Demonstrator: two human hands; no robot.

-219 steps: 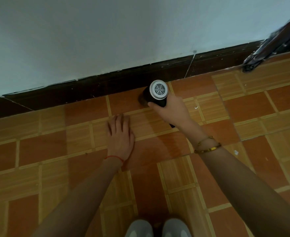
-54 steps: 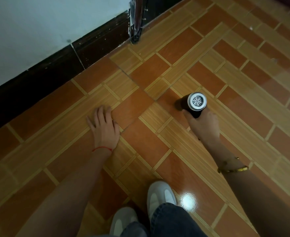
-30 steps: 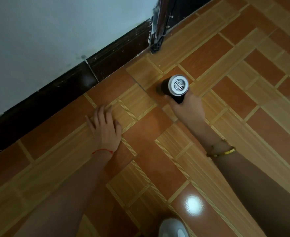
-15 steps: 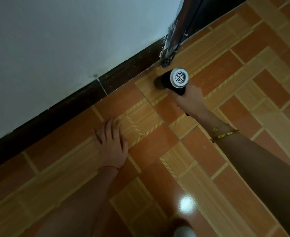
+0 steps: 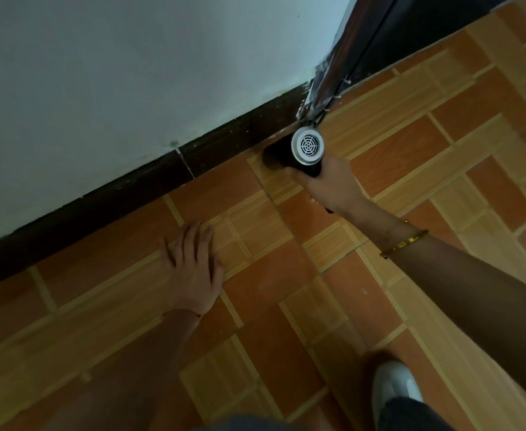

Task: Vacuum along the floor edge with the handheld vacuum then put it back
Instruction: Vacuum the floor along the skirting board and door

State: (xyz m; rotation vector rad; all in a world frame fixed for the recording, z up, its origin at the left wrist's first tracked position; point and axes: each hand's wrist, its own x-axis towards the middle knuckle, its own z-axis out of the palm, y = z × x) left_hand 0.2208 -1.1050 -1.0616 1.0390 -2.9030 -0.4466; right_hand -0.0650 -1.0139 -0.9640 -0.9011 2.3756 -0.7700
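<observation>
Down at the foot of the wall, the right hand (image 5: 330,185), curled around the vacuum (image 5: 292,152), has brought its nose from the open tiles up against the dark skirting board (image 5: 149,185) beside the door frame (image 5: 333,85), so edge-cleaning continues, while the left hand (image 5: 193,269) stays flat on the floor (image 5: 286,275).

Left hand (image 5: 193,269) lies flat, fingers straight; right hand (image 5: 330,185) reaches forward, fingers curled.

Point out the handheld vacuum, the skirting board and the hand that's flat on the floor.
handheld vacuum (image 5: 307,145), head view, on its grey vented rear cap.
skirting board (image 5: 125,200), head view, on its dark face.
left hand (image 5: 194,269), head view, on the back of the hand.
</observation>
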